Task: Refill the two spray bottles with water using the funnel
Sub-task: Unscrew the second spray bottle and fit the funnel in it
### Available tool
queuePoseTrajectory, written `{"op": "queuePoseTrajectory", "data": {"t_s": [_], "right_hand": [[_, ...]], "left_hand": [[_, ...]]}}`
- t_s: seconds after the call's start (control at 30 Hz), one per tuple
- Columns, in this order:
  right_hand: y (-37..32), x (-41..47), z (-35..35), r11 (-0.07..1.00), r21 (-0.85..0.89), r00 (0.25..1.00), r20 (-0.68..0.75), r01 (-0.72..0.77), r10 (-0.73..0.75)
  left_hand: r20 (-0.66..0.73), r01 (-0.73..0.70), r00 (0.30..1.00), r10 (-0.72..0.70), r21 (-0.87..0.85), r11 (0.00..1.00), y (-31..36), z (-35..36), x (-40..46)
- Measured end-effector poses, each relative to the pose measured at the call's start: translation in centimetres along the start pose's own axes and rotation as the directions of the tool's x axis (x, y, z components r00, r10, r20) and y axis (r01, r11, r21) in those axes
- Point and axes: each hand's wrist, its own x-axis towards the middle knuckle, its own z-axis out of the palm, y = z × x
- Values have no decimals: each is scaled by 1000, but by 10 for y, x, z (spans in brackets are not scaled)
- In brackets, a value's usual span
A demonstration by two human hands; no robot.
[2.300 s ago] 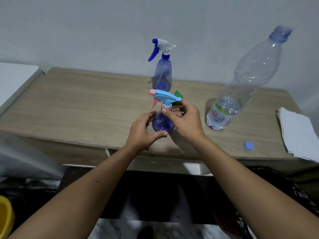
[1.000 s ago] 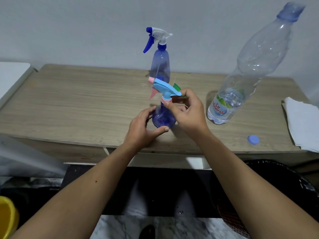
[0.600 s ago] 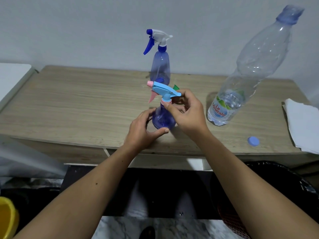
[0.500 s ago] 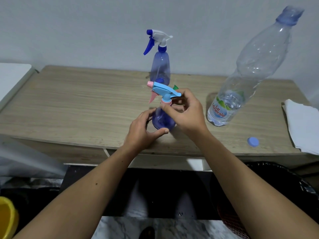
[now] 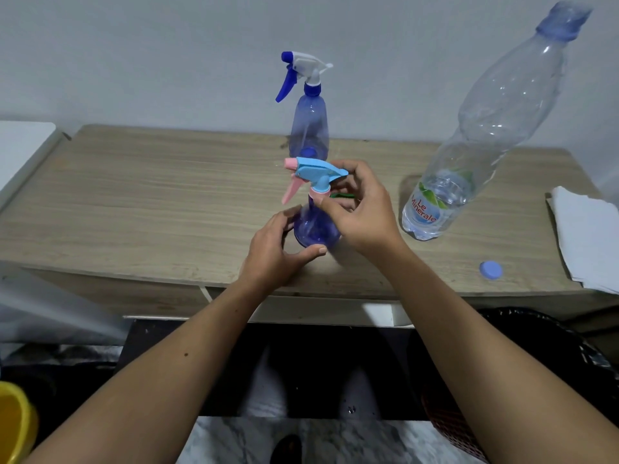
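Unchanged since earlier: near spray bottle [image 5: 315, 226] upright, bench [image 5: 134, 202] front centre. Right hand [image 5: 360, 212], 3 o'clock, pinches its pink collar [image 5: 318, 194]; left hand [image 5: 278, 249], 8 o'clock, cups base, fingers curled.

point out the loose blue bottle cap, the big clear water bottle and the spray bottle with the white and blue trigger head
Small round blue plastic bottle cap [image 5: 490, 270], head view, its flat top.
Large clear plastic water bottle [image 5: 502, 105], head view, its empty upper body.
Blue translucent spray bottle with white and blue trigger head [image 5: 309, 128], head view, mid body.
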Motion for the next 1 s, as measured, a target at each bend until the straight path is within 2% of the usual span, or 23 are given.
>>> {"op": "queuePoseTrajectory", "data": {"t_s": [0.23, 0.4, 0.63, 0.8, 1.0], "right_hand": [[-3, -2, 2, 998, -49, 999, -23, 41, -42], [-1, -5, 0, 992, -88, 995, 33, 95, -92], [-1, 2, 3, 991, -76, 993, -24, 110, -112], [-19, 6, 2, 994, 14, 989, -104, 105, -103], [-48, 17, -8, 985, -1, 974, -145, 175, -173]], "left_hand": [[-9, -21, 1000, 21, 20, 1000, -1, 1, 0], [0, -23, 1000, 23, 20, 1000, -3, 1, 1], [4, -33, 999, 33, 30, 999, -3, 0, 0], [-6, -46, 999, 46, 48, 998, 0, 1, -1], [2, -60, 998, 60, 34, 998, 4, -1, -2]]}}
